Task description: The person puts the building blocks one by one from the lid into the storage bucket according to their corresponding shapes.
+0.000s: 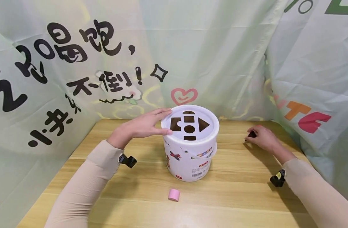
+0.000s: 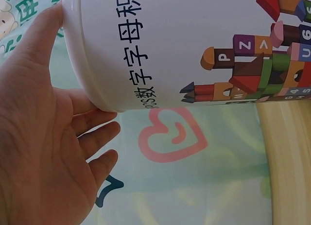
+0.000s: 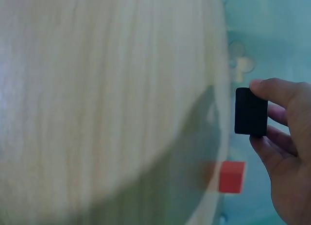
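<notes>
A white bucket [image 1: 188,161] stands upright on the table, its lid [image 1: 201,109] cut with several shaped holes. My left hand [image 1: 142,124] rests against the lid's left rim, thumb nearer me and fingers farther back. In the left wrist view, the fingers of that left hand [image 2: 53,123] touch the rim without curling round it. Off to the right, my right hand [image 1: 263,138] pinches a dark block between thumb and fingers. The right wrist view shows this black rectangular block [image 3: 250,112] at the fingertips. On the table before the bucket lies a pink block [image 1: 174,195] with a curved side.
A red block [image 3: 232,177] sits by the table's far edge, near the right hand. The wooden table [image 1: 234,202] carries the bucket and blocks. Printed cloth [image 1: 208,57] hangs behind and at both sides. A white handle [image 1: 213,151] hangs down the bucket's side.
</notes>
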Tool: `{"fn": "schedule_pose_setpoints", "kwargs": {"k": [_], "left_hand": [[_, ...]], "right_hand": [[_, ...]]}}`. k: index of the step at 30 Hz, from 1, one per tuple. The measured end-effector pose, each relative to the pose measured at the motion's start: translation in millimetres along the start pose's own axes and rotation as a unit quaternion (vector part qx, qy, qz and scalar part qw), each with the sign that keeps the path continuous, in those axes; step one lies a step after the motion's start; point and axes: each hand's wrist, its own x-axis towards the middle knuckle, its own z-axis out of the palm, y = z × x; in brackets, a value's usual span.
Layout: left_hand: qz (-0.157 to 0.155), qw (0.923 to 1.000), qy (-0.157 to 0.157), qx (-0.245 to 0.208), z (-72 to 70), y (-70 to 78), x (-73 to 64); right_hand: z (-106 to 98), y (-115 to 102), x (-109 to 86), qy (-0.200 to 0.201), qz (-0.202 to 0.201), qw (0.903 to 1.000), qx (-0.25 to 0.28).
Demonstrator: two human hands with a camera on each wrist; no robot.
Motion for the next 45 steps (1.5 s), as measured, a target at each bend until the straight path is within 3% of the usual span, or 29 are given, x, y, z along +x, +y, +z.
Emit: {"fn": "schedule_pose_setpoints", "kwargs": {"k": [10,20,33,40,45], "left_hand": [[0.003,1.0000,0.001,0.001,-1.0,2.2,-0.9],[0.002,1.0000,0.004,-0.001,-0.7,2.2,-1.8],[-0.003,1.0000,0.000,-0.005,-1.2,1.8,-2.9],[0.001,1.0000,-0.002,-0.006,-1.8,1.6,-3.3],[0.001,1.0000,-0.003,-0.005,-1.9,2.0,-2.3]], "right_hand": [[-27.9,-42.8,-2.9,0.045,-0.079,0.9955,-0.027],[-61.4,-94.7,-8.7,0.067,-0.126,0.9894,-0.026],[-101.6,-164.2,-17.7,0.068,-0.153,0.9858,-0.005],[-112.6,-198.1,-18.5,0.064,-0.196,0.9784,0.015],[-115.3,-217.9,-13.7,0.045,-0.200,0.9780,0.038]]}}
